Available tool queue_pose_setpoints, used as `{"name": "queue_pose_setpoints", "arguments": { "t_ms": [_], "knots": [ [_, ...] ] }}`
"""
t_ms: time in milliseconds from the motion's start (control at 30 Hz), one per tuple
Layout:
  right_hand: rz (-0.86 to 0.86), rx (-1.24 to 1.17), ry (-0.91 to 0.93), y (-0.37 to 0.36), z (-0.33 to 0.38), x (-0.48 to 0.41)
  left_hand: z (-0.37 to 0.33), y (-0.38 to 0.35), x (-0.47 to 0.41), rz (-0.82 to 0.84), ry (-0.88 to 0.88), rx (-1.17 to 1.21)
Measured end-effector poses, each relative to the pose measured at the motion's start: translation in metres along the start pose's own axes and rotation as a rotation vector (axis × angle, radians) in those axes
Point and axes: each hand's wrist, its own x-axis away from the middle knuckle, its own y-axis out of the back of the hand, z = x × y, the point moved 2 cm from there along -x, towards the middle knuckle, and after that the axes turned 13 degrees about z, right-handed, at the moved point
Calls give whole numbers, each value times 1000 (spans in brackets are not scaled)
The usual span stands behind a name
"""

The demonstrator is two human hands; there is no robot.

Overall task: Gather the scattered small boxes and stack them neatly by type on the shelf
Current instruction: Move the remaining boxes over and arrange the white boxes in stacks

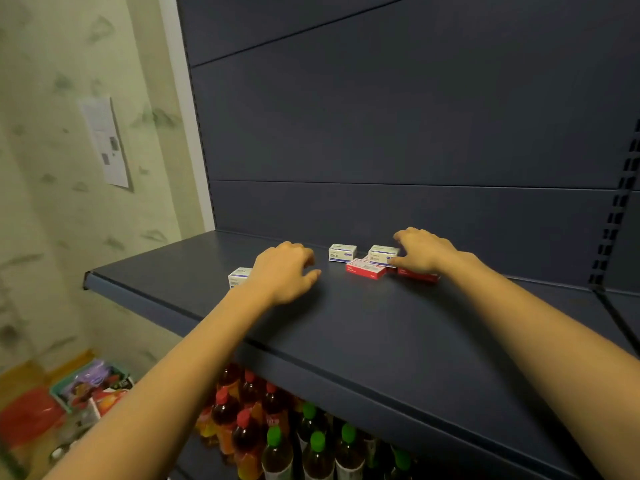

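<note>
Above the blue shelf by a papered wall, the left hand hangs loose, empty; the right hand pinches a white box.

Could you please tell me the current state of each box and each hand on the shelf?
left hand: loosely curled, holding nothing.
right hand: pinching the right white box.
left white box: lying loose on the shelf.
middle white box: lying alone, untouched.
right white box: pinched, not yet stacked.
front red box: flat, untouched.
rear red box: partly under the right hand.
</note>
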Motion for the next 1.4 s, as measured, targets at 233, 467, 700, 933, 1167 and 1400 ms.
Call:
{"name": "queue_pose_setpoints", "arguments": {
  "t_ms": [233, 467, 700, 933, 1167, 1400],
  "knots": [
    [64, 13, -54, -8, 0, -30, 22, -7, -52, 10, -124, -4],
    [-32, 75, -118, 4, 5, -20, 42, -8, -115, 95, -276, 27],
    [-137, -19, -210, 7, 15, 20, 33, -22, -166, 246, -433, 29],
    [-199, -74, -328, -9, 27, 59, 30, -40, -194, 297, -512, 12],
    [-254, -107, -419, -17, 22, 99, 20, -6, -183, 7, -639, 128],
    [-300, -134, -525, -5, 1, 159, -38, 34, -129, -110, -847, 354]
  ]
}}
